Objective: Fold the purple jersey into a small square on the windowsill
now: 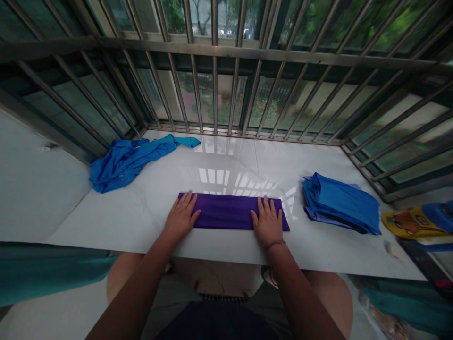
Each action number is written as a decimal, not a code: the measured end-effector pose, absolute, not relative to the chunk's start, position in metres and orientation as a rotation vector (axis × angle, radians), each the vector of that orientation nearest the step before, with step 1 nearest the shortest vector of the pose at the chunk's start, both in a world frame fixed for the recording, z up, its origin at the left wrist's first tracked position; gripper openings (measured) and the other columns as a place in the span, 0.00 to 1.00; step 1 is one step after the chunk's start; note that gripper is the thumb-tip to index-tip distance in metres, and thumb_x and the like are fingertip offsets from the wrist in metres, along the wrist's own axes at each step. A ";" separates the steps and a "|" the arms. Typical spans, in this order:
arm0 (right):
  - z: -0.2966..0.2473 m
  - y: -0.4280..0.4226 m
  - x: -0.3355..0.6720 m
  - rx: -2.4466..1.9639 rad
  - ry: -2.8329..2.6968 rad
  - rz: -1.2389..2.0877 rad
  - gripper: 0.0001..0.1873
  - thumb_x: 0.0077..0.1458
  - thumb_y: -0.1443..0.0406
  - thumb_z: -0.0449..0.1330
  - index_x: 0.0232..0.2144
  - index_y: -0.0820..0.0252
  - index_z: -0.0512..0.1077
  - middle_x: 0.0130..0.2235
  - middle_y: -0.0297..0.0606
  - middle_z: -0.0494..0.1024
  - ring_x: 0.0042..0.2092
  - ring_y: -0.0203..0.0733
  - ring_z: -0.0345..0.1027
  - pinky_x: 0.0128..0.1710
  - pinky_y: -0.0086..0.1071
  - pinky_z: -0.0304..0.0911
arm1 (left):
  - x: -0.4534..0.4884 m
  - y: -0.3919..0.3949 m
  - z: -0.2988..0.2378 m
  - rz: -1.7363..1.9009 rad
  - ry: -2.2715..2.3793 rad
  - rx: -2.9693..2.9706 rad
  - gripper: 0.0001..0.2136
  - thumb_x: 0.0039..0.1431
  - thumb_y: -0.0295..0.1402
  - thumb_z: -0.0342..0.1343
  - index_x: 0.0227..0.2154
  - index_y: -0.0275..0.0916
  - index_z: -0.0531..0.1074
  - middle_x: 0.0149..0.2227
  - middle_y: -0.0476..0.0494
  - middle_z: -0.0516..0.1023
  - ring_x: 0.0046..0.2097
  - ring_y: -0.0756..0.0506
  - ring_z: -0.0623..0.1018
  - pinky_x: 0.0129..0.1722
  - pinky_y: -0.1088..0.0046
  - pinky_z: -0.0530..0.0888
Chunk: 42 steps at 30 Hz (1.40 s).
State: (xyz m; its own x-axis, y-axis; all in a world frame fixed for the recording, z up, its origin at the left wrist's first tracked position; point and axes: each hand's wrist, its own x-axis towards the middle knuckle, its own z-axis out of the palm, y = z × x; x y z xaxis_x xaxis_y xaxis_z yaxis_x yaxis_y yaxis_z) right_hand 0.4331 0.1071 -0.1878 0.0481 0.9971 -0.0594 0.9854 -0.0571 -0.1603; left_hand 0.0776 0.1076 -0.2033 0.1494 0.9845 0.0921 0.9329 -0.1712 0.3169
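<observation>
A purple cloth (pixel 226 211), folded into a long narrow strip, lies on the white marble sill (pixel 226 160) near its front edge. My left hand (pixel 181 218) lies flat and open on the strip's left end. My right hand (pixel 268 222) rests flat and open on its right end, fingers stretched forward. A thin bracelet circles my right wrist.
A crumpled blue garment (pixel 130 158) lies at the sill's back left. A stack of folded blue cloths (pixel 339 203) sits at the right. Metal window bars (pixel 226 71) fence the sill on three sides. Yellow and blue items (pixel 414 224) lie at the far right.
</observation>
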 end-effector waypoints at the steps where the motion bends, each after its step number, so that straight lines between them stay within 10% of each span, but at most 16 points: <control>1: -0.188 0.106 0.443 -2.256 -2.062 0.204 0.36 0.77 0.52 0.45 0.79 0.60 0.54 0.80 0.50 0.52 0.80 0.61 0.42 0.76 0.65 0.42 | 0.064 0.109 -0.204 0.416 1.946 2.208 0.32 0.76 0.46 0.47 0.77 0.38 0.60 0.79 0.31 0.58 0.79 0.30 0.59 0.76 0.38 0.55; 6: -0.184 0.091 0.480 -2.461 -1.719 -0.092 0.41 0.74 0.44 0.48 0.68 0.75 0.68 0.65 0.71 0.72 0.65 0.70 0.66 0.61 0.59 0.65 | 0.025 0.110 -0.206 0.380 2.040 2.119 0.30 0.77 0.43 0.43 0.77 0.38 0.59 0.78 0.31 0.60 0.78 0.31 0.60 0.76 0.38 0.55; 11: -0.174 0.098 0.489 -2.558 -1.810 0.059 0.25 0.75 0.52 0.51 0.49 0.69 0.77 0.50 0.64 0.79 0.53 0.63 0.74 0.49 0.47 0.70 | 0.028 0.109 -0.208 0.458 2.032 2.099 0.30 0.77 0.42 0.43 0.76 0.37 0.61 0.77 0.30 0.61 0.78 0.30 0.60 0.76 0.35 0.54; 16: -0.149 0.121 0.524 -2.626 -1.739 0.309 0.21 0.76 0.59 0.51 0.51 0.71 0.75 0.43 0.59 0.83 0.44 0.55 0.80 0.43 0.40 0.69 | 0.034 0.100 -0.205 0.596 1.889 2.098 0.27 0.75 0.42 0.46 0.71 0.39 0.67 0.75 0.30 0.67 0.76 0.32 0.66 0.76 0.36 0.55; 23: -0.101 0.130 0.528 -2.449 -1.501 0.119 0.21 0.71 0.57 0.57 0.58 0.64 0.73 0.48 0.56 0.84 0.46 0.57 0.80 0.43 0.40 0.66 | 0.060 0.083 -0.189 0.875 1.578 1.856 0.21 0.74 0.47 0.50 0.59 0.43 0.77 0.65 0.36 0.79 0.69 0.37 0.75 0.74 0.48 0.64; 30: -0.081 0.135 0.366 -1.815 -1.990 0.242 0.15 0.70 0.67 0.55 0.55 0.60 0.75 0.55 0.49 0.81 0.54 0.49 0.75 0.55 0.37 0.67 | 0.080 0.101 -0.184 1.050 1.383 1.039 0.36 0.62 0.68 0.56 0.52 0.38 0.74 0.41 0.35 0.88 0.37 0.41 0.85 0.41 0.59 0.84; 42: -0.144 0.082 0.248 -1.486 -2.679 0.335 0.15 0.77 0.67 0.51 0.58 0.61 0.73 0.53 0.47 0.79 0.51 0.50 0.73 0.46 0.40 0.70 | 0.089 0.130 -0.200 1.009 1.517 1.030 0.22 0.52 0.54 0.69 0.36 0.42 0.74 0.27 0.50 0.80 0.30 0.44 0.81 0.32 0.68 0.78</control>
State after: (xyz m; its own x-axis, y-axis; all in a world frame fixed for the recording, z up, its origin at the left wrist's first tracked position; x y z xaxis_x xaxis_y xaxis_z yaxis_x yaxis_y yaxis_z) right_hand 0.2478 0.0823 -0.1439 -0.5334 0.8442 -0.0526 0.8312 0.5117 -0.2174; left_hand 0.0891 0.1302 -0.2000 -0.1354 0.9525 -0.2730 0.1164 0.2889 0.9503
